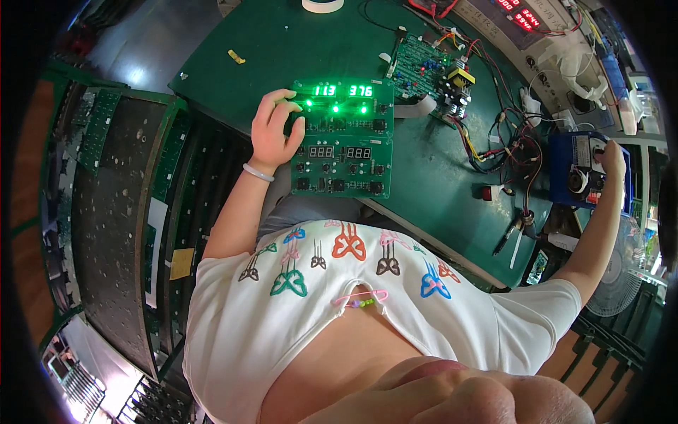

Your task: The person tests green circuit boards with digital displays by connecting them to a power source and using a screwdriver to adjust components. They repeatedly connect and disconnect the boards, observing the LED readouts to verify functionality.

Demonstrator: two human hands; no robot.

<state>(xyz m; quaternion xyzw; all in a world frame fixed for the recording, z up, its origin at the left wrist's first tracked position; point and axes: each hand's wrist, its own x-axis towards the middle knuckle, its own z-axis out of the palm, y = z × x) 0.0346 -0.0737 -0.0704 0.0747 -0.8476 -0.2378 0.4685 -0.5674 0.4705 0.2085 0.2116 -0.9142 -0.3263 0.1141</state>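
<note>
My left hand (274, 131), with a pale band at its wrist, is curled at the left edge of a green circuit board panel (342, 167). Its fingertips and thumb close on that edge. The panel's upper half has two digit displays and several indicators glowing green; the displays of the lower half are dark. At the far right my arm stretches out to a blue box (563, 173) with dials on its face. My right hand (611, 160) is closed over a dark knob there, mostly hiding it.
A ribbon cable (415, 107) links the panel to a populated circuit board (424, 67). Tangled wires (519, 138) cross the green tabletop (431, 180). An instrument (522, 42) with red digits stands behind. A tape roll (323, 6) lies at the far edge; board racks (116, 212) stand left.
</note>
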